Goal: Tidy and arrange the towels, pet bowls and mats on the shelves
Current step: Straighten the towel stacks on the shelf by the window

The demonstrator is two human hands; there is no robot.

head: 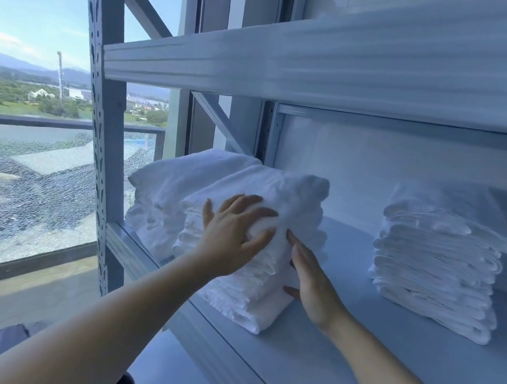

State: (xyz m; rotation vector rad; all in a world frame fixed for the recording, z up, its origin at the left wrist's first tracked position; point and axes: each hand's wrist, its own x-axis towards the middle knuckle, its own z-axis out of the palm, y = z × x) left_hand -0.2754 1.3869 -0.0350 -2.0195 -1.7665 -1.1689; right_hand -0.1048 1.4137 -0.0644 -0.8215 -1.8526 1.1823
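Note:
A stack of folded white towels [281,192] stands on the white shelf [384,366], near its left end. My left hand [232,237] lies spread on the top front of that stack, fingers pressing into the cloth. My right hand [314,281] is flat against the stack's right side, fingers straight. Behind and left of this stack sits another pile of white towels [176,174]. A third neat stack of white towels [438,260] stands further right on the same shelf, apart from both hands.
An upper shelf beam [327,72] runs overhead. The perforated metal upright [102,125] frames the shelf's left end. Beyond it is a large window [31,95] with a railing. Bare shelf surface lies between the two front stacks.

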